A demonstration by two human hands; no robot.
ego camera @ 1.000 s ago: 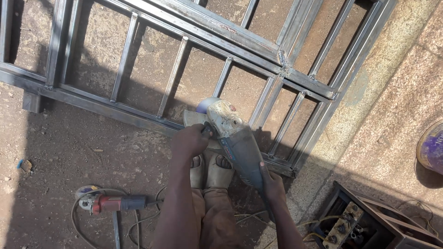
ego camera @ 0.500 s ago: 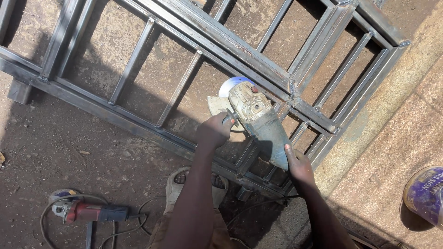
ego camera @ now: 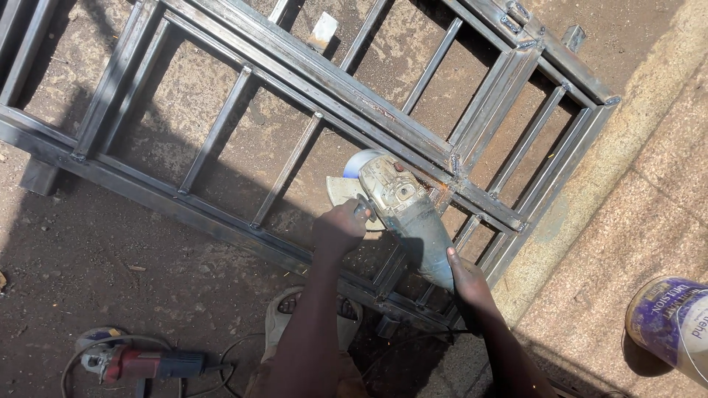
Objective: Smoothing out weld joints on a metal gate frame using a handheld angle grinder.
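Near the middle of the frame, the left hand (ego camera: 341,225) is wrapping its fingers tight around the side handle of a grey grinder (ego camera: 402,208), while the right hand (ego camera: 466,278) is gripping the rear end of its body, fingers closed around it. The grinder is lying at a slant with its disc end pointing to the upper left, resting against a bar of the metal frame (ego camera: 310,81), which is lying flat on the dirt across the upper frame. A sandal (ego camera: 284,315) is showing below the left arm. A second, red grinder (ego camera: 140,362) is lying at the lower left, and a paint bucket (ego camera: 672,320) is standing at the lower right.
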